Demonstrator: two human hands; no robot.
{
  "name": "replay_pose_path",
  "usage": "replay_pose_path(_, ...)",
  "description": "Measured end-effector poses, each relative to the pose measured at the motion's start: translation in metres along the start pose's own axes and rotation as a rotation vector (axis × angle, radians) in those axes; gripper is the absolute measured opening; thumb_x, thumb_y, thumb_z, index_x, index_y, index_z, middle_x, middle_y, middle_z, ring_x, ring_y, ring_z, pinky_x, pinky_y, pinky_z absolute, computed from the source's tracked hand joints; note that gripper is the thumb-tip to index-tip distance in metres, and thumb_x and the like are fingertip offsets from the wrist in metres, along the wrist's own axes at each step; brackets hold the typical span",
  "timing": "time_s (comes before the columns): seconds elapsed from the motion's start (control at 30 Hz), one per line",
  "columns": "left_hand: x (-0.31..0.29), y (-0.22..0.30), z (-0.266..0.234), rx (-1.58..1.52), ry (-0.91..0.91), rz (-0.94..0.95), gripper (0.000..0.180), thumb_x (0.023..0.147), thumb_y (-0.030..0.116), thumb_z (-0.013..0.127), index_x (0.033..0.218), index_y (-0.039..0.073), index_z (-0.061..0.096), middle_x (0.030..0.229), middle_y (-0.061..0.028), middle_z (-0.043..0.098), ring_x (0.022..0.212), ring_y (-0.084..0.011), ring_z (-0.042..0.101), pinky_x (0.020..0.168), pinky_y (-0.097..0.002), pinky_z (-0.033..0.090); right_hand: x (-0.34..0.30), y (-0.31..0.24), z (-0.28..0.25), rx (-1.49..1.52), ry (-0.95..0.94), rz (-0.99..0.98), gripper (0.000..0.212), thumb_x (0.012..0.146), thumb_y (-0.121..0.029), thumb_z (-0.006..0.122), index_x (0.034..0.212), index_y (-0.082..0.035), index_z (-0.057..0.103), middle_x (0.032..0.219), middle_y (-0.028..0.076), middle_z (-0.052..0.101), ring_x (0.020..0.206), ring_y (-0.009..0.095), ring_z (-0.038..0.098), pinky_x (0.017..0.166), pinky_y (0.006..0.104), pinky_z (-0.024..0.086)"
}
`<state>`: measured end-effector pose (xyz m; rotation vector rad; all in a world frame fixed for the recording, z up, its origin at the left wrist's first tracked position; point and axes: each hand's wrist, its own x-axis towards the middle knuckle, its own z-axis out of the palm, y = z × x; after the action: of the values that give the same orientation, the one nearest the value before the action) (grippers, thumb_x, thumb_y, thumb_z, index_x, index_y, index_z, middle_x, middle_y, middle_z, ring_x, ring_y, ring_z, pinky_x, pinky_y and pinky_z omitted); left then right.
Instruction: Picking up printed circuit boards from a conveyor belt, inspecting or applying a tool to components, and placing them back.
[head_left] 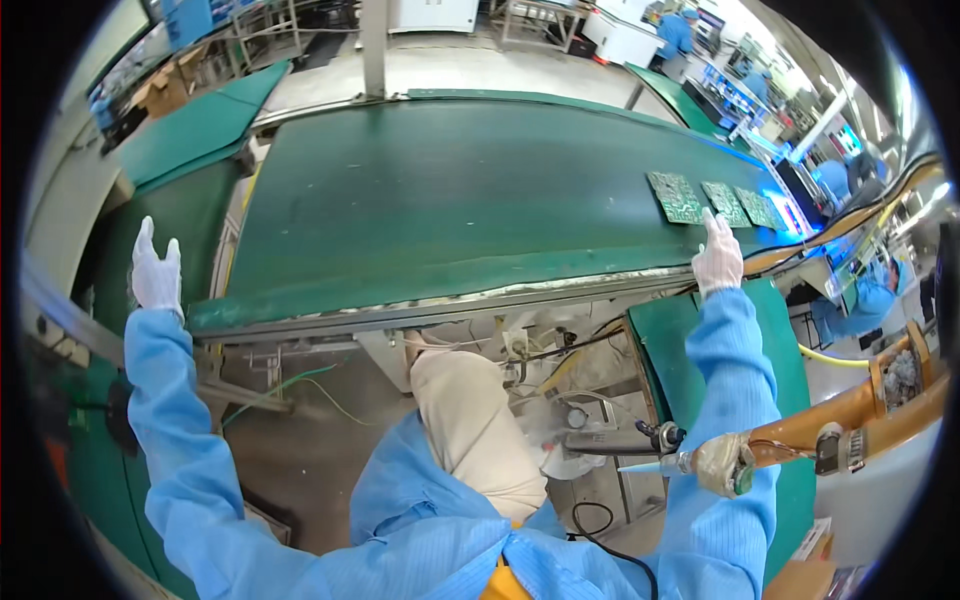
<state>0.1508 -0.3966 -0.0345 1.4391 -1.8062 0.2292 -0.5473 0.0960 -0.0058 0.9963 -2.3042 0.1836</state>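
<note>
My left hand point(157, 270), in a white glove, is raised beside the left end of the green conveyor belt point(430, 190). Its fingers are apart and nothing is in it. At the belt's near right edge, my right hand point(718, 258), also white-gloved, has fingers stretched toward the far side, with no object visible in it. Just beyond its fingertips three green circuit boards lie flat on the belt: a larger board point(674, 197), a middle board point(725, 204) and a right board point(759, 208). Blue sleeves cover both my forearms.
An orange-brown pipe point(800, 425) with a pale nozzle crosses over my right forearm. A green mat point(665, 340) covers a surface at the right. Cables and a metal frame run under the belt. Several people in blue work at the far right, near a blue-lit machine point(790, 205).
</note>
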Motion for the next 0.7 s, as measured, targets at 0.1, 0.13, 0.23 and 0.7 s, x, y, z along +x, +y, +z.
replay_pose_path(0.1,-0.011,0.05,0.002,0.034,0.008,0.162,0.056,0.09,0.02,0.066,0.142,0.013,0.048,0.139,-0.0125,0.054,0.126,-0.0277,0.054,0.105,-0.0375,0.044,0.021,0.002,-0.002,-0.145,-0.304,0.307,0.079,0.082,0.002,0.053,0.152,-0.03,0.033,0.154,0.009,0.037,0.126,0.03,0.053,0.105,0.0385,0.044)
replay_pose_path(0.13,-0.015,0.064,0.002,-0.03,-0.01,0.22,0.056,0.09,0.018,0.067,0.142,0.013,0.048,0.139,-0.012,0.055,0.125,-0.0277,0.055,0.105,-0.0371,0.044,0.025,0.004,0.004,-0.147,-0.304,0.306,0.079,0.082,0.002,0.053,0.152,-0.03,0.033,0.154,0.009,0.037,0.126,0.03,0.053,0.105,0.0385,0.044)
replay_pose_path(0.23,-0.027,0.131,-0.005,-0.158,-0.057,0.296,0.057,0.088,0.011,0.068,0.141,0.01,0.048,0.137,-0.0129,0.056,0.125,-0.028,0.055,0.106,-0.0363,0.044,0.027,0.026,0.037,-0.123,-0.176,0.224,0.071,0.085,0.004,0.045,0.149,-0.028,0.04,0.149,0.008,0.045,0.124,0.027,0.055,0.101,0.0385,0.047)
replay_pose_path(0.7,-0.111,0.382,-0.04,-0.598,-0.456,0.89,0.069,0.08,0.029,0.076,0.14,0.01,0.047,0.136,-0.0219,0.052,0.127,-0.0362,0.051,0.103,-0.0433,0.047,0.039,-0.066,-0.006,0.003,0.15,-0.437,0.018,0.084,-0.014,0.063,0.097,-0.002,0.063,0.074,0.009,0.063,0.069,0.029,0.064,0.061,0.0419,0.051)
